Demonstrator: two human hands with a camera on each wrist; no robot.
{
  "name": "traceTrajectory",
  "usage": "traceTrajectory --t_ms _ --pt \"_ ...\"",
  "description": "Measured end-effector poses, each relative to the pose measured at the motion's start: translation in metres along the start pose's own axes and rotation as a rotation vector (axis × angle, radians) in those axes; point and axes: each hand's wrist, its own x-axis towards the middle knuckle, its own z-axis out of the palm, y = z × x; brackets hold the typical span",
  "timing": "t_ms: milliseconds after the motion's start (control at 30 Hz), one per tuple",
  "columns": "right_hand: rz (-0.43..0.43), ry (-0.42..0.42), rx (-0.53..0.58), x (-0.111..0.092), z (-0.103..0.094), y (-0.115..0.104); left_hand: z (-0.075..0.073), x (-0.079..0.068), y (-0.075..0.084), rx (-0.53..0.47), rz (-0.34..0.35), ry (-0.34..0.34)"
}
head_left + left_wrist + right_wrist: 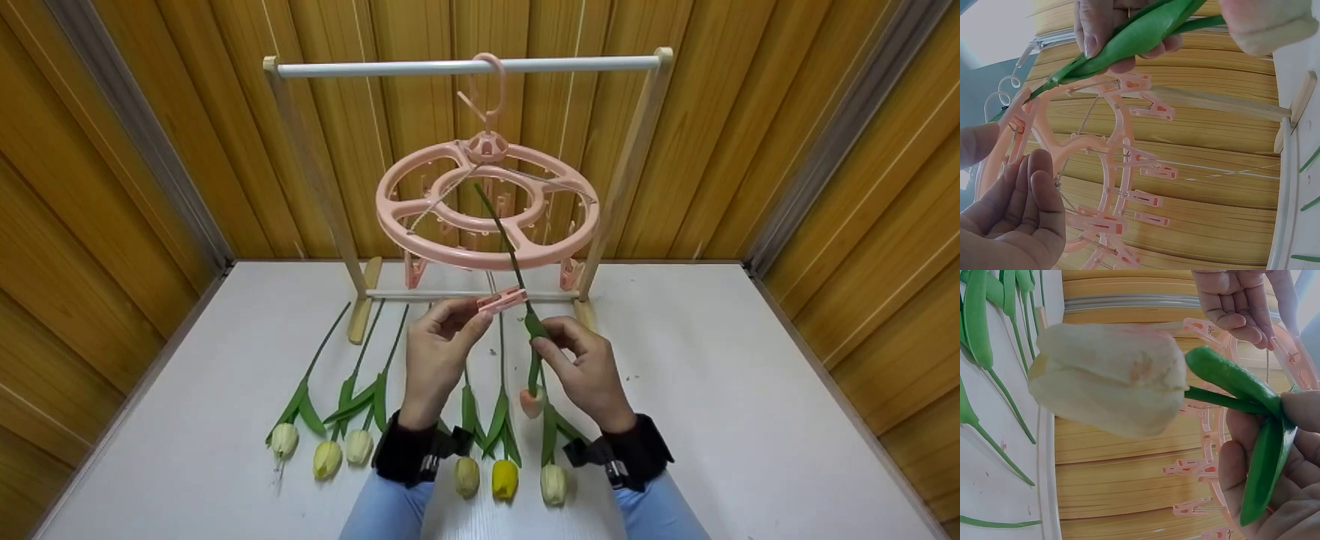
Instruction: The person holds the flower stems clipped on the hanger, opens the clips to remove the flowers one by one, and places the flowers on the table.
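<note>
My left hand (439, 360) pinches a pink clothespin (502, 300) at the near side of a round pink hanger (394, 236). Between the thumb and fingers of my right hand (589, 371) is an artificial tulip, gripped where its green leaves (1266, 461) meet the stem. Its pale, pink-tinged bloom (1109, 379) points down, and the stem (501, 225) rises in front of the hanger. In the left wrist view, the stem runs right at the jaw end of the clothespin (1019, 121).
The hanger hooks over a white rod (360, 70) on a wooden frame (626, 165). More clothespins (1145, 198) dangle from its rings. Several tulips lie on the white table (720, 375), among them a yellow one (505, 480) and a cream one (284, 440). Wood-patterned walls (105, 172) surround the table.
</note>
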Motion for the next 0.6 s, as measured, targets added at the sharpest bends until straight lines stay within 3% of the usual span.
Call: traceTrajectory --t_ms 600 --pt "-0.003 -0.01 0.004 -0.0013 -0.0058 0.0049 -0.0011 0.0012 -0.0011 0.031 0.012 0.022"
